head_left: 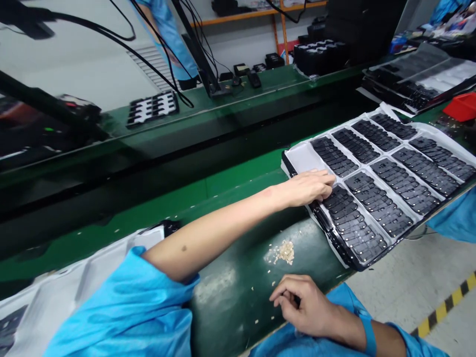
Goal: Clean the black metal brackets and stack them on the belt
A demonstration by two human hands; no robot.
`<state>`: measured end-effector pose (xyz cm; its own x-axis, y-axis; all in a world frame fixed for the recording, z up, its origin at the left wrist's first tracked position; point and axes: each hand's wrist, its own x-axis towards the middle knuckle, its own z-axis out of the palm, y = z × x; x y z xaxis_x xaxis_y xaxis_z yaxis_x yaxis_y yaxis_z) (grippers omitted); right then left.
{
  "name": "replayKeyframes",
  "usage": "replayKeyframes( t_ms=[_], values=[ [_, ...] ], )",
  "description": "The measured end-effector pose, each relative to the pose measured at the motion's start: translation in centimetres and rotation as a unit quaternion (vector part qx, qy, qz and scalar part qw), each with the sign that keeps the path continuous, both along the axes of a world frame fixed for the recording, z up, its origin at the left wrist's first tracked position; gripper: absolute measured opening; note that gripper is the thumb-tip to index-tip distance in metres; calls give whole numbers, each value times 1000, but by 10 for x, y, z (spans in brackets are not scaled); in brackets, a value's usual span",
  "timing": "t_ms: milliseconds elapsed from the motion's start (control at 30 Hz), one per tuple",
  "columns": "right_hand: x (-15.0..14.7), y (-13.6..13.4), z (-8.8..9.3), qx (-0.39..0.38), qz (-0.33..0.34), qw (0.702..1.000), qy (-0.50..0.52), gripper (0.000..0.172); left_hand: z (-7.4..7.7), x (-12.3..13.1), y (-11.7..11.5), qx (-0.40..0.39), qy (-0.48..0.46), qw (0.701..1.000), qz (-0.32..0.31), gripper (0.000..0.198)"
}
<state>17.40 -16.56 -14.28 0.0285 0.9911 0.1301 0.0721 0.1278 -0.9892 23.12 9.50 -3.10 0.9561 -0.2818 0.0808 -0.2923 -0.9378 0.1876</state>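
8 o'clock: white plastic compartment tray (55,300), cut by frame; mostly white floor showing, dark parts (12,322) only at its lower-left corner. 10 o'clock, far ledge: small black-and-white slotted tray (152,108). Between 4 and 5: loose pile of tiny pale chips (286,252), strays around it, on the green bench (230,317). 5 o'clock: right hand (305,303), just below pile, fingers loosely curled; no held item visible, can't tell if something tiny is pinched.

3 o'clock: left hand (312,187), palm down, touching the 9 o'clock edge of a black-rimmed, white-lined tray (388,243); fingers bent, can't tell if gripping. Tray carries rows of flat black plastic parts (405,186). Progress, judging by fill: nearly every compartment loaded; one at tray's 10 o'clock corner shows white floor, so seemingly the only one left. 2 o'clock, beyond: stacked clear-and-black trays (420,79).
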Motion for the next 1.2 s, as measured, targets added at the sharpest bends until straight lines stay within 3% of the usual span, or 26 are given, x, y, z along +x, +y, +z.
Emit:
replayKeyframes(
  t_ms=[300,533,800,1033,1200],
  values=[
    [0,-1,-1,-17,15,1000,9,27,2,7,2,-49,31,998,-11,20],
    [1,-2,1,-31,28,999,11,20,0,9,9,-181,86,980,3,21],
    [1,-2,2,-34,27,999,11,18,2,9,6,-194,106,975,22,22],
    [0,-2,1,-46,26,999,11,18,20,-9,13,-284,80,953,76,16],
    [0,-1,0,-41,24,999,11,16,34,-47,8,-334,124,927,113,11]
  ],
)
